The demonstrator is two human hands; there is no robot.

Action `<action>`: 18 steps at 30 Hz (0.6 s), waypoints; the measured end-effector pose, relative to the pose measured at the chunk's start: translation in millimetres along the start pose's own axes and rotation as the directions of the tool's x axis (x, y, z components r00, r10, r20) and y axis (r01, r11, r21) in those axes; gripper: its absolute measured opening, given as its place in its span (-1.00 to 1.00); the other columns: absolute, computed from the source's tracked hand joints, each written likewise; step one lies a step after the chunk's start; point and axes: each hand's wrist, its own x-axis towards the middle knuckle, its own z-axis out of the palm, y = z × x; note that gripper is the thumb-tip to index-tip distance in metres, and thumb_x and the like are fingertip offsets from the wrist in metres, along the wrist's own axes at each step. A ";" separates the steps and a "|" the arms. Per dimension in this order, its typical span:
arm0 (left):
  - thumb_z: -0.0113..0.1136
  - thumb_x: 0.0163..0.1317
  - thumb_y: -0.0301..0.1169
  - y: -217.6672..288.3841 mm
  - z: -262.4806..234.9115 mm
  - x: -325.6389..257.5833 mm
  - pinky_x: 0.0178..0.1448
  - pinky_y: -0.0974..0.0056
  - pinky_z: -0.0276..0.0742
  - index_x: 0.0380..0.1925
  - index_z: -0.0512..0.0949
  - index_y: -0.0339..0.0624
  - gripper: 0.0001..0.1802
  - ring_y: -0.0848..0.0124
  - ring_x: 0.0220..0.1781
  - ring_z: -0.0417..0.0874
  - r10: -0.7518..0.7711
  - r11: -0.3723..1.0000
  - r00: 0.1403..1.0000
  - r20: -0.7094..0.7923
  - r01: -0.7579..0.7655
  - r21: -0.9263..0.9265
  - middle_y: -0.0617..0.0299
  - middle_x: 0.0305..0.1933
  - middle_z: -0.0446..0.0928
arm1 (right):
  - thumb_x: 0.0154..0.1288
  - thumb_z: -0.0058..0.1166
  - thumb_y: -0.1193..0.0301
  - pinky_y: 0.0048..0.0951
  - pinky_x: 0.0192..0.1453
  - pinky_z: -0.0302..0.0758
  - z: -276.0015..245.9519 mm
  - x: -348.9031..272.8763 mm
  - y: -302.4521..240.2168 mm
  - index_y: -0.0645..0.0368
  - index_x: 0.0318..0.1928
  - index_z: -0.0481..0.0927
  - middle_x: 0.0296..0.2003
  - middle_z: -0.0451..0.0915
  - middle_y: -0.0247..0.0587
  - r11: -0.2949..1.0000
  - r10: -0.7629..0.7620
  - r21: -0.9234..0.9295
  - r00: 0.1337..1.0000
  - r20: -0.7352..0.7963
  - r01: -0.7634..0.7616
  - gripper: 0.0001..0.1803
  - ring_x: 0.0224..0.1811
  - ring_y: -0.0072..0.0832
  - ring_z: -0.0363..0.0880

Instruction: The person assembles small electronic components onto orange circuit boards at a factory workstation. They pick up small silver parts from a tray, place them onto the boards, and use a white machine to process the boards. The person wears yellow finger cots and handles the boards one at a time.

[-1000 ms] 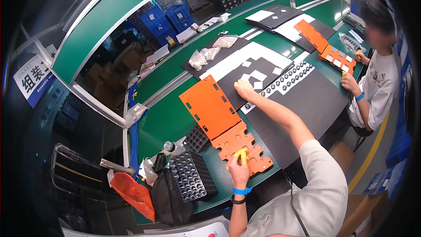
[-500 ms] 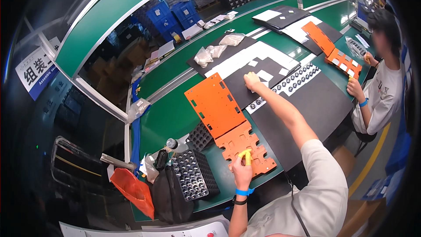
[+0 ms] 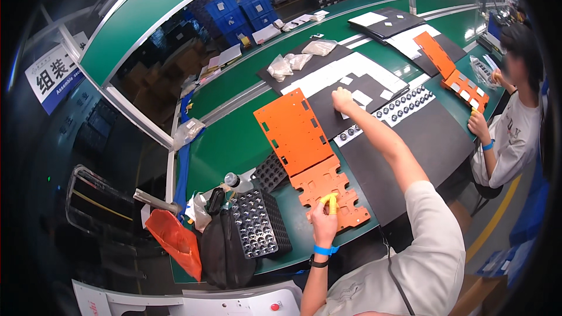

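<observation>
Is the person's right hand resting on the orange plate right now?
No. The right hand is stretched out over the black sheet beyond the orange plate, while the left hand rests on that plate's near section.

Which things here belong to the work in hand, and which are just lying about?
In use: left hand on the orange cut-out plate; right hand at the black sheet; strip of small round parts.
Lying about: black bag; orange plastic bag; black cell tray.
</observation>
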 end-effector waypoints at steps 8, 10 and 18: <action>0.29 0.30 -0.49 9.8 -1.1 0.2 -0.47 0.37 0.14 -0.15 0.74 -0.20 -0.85 0.62 -0.56 0.25 0.028 1.000 0.999 -0.016 -0.028 0.013 0.37 -0.59 0.45 | 0.16 0.30 0.38 -0.09 0.27 0.58 -3.4 13.6 -2.6 0.33 0.11 0.61 0.22 0.44 0.26 0.876 0.311 0.304 0.920 0.237 -0.374 -0.50 0.23 0.12 0.55; 0.29 0.30 -0.50 6.4 1.0 1.1 -0.47 0.37 0.14 -0.15 0.74 -0.21 -0.85 0.63 -0.56 0.25 0.026 1.000 0.999 -0.020 -0.026 0.009 0.38 -0.59 0.45 | 0.12 0.30 0.43 -0.11 0.27 0.58 -6.7 18.3 -4.8 0.32 0.10 0.62 0.21 0.49 0.21 0.877 0.331 0.260 0.901 0.281 -0.404 -0.50 0.25 0.11 0.55; 0.26 0.31 -0.53 8.8 -2.1 -0.9 -0.46 0.39 0.16 -0.15 0.73 -0.25 -0.84 0.64 -0.55 0.26 0.019 1.000 1.000 -0.007 -0.019 0.000 0.36 -0.56 0.48 | 0.10 0.26 0.45 -0.15 0.28 0.56 -17.1 10.8 -9.1 0.27 0.06 0.66 0.12 0.64 0.09 0.911 0.240 0.245 0.910 0.337 -0.331 -0.55 0.23 -0.04 0.60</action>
